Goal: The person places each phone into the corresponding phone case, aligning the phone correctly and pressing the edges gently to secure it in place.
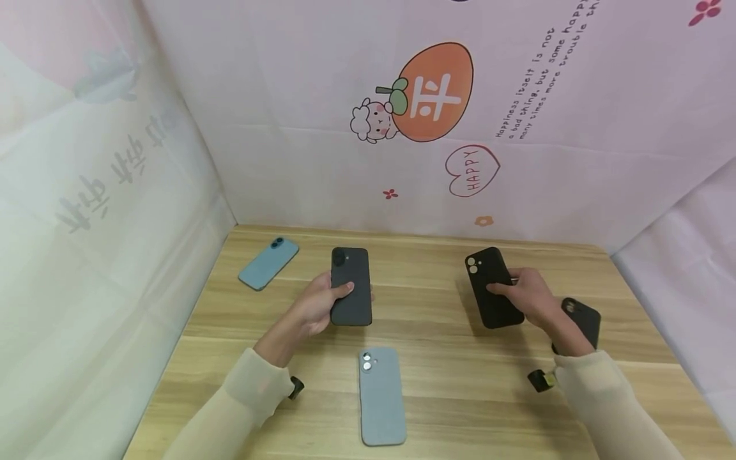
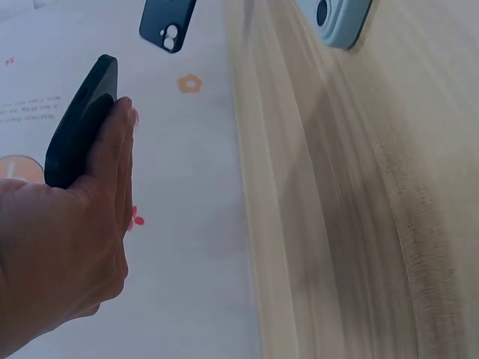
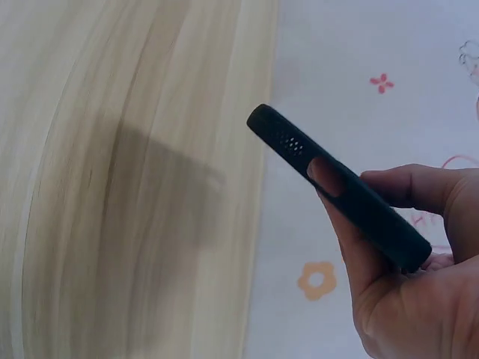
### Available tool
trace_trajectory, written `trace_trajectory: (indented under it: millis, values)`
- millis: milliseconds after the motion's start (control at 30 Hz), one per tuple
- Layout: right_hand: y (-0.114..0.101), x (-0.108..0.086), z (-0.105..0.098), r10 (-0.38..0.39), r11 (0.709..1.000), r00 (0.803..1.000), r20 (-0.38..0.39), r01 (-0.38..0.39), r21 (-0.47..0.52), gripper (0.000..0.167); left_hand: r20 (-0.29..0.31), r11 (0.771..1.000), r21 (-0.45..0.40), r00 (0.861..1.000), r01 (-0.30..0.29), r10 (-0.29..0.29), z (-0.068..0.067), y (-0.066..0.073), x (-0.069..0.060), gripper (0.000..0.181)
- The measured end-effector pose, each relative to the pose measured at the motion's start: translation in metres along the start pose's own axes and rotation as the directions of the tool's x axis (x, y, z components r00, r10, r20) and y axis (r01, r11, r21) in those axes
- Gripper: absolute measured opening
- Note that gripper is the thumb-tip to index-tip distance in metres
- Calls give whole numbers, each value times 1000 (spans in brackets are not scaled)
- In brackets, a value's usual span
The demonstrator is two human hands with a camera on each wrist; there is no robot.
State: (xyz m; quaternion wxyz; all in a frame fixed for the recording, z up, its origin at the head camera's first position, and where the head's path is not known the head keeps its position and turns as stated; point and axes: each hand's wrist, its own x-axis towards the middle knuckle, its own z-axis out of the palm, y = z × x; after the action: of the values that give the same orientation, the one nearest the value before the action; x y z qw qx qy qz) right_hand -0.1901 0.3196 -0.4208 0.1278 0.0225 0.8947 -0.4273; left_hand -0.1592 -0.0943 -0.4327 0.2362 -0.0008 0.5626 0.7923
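Note:
My left hand (image 1: pixel 315 305) grips a black phone (image 1: pixel 352 297) by its sides, thumb across the back. In the left wrist view the phone (image 2: pixel 81 123) is seen edge-on between thumb and fingers of that hand (image 2: pixel 67 232). A black phone case (image 1: pixel 489 299) is pinched in my right hand (image 1: pixel 530 295), thumb on its back; pale table tone shows through its camera holes. The right wrist view shows the case (image 3: pixel 374 221) edge-on, with speaker holes and a slot, held off the table by the hand (image 3: pixel 419 307). Both things are above the table.
A light-blue phone (image 1: pixel 269 263) lies at the back left of the wooden table (image 1: pixel 437 383). A grey-blue phone or case (image 1: pixel 382 396) lies at front centre. Partly behind the right forearm is a dark phone or case (image 1: pixel 586 322). Printed white cloth (image 1: pixel 299 172) walls the back and sides.

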Motion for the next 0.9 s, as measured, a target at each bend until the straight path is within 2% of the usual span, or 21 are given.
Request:
trace_trajectory:
  millis: [233, 467, 633, 900]
  values:
    - [-14, -11, 11, -46, 989, 998, 37, 41, 139, 46, 36, 999, -41, 999, -9, 11, 5, -7, -13, 51]
    - [-36, -25, 25, -70, 984, 997, 28, 65, 167, 41, 48, 999, -46, 999, -2, 4, 9, -13, -23, 50]
    - [-50, -36, 37, -86, 979, 995, 57, 74, 193, 43, 58, 999, -35, 998, -2, 4, 12, -19, -29, 52]
    - [-70, -53, 65, -154, 949, 983, 96, 120, 290, 38, 65, 999, -45, 998, 0, 3, 18, -28, -37, 50]
